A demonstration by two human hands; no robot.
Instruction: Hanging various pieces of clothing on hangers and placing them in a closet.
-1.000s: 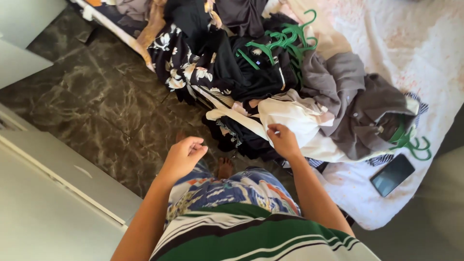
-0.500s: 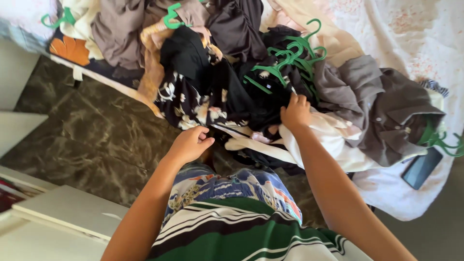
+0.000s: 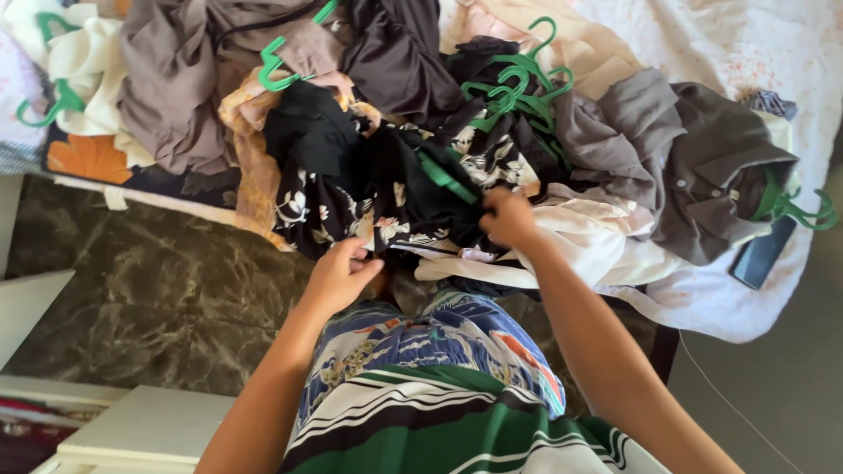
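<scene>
Our right hand [image 3: 507, 217] has moved off the white cloth to clamp the green plastic hanger [image 3: 446, 177] in the black floral garment [image 3: 351, 197]; left hand [image 3: 338, 274] pinches its hem

The person wears a top [image 3: 457, 430] with broad green, white and black stripes running slantwise. Below it are shorts [image 3: 439, 342] in a busy print of blue, white, yellow and orange-red shapes. Both forearms are bare, with no sleeves, watch or rings visible on the left hand [image 3: 338, 276] or right hand [image 3: 507, 218].
</scene>
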